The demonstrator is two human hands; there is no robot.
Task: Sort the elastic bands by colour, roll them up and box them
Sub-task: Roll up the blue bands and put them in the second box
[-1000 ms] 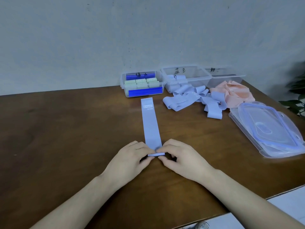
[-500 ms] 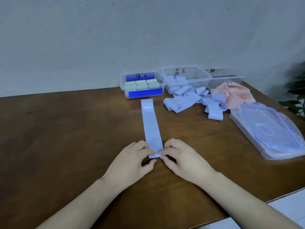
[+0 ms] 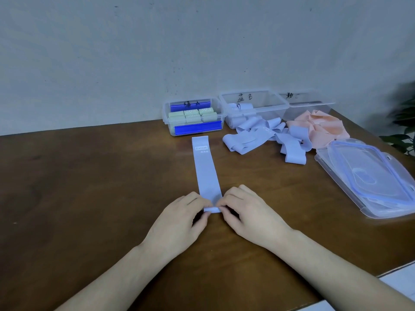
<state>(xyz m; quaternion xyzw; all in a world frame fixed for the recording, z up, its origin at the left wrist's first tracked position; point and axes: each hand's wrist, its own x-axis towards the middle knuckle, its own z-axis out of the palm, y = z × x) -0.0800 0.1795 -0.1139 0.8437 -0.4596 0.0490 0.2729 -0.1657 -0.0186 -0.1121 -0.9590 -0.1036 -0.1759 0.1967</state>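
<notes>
A pale blue elastic band (image 3: 206,169) lies flat and lengthwise on the brown bench (image 3: 89,187), its labelled far end just short of the box of green rolls (image 3: 193,116). At the band's near end the left hand (image 3: 179,223) and right hand (image 3: 251,218) each pinch the small folded-over edge between thumb and fingertips. Right of the green-roll box stands a clear box (image 3: 253,106) holding a few blue bands, with a loose heap of blue bands (image 3: 269,138) in front of it. Further right of that heap lie pink bands (image 3: 323,129) and stacked clear lids (image 3: 370,178).
</notes>
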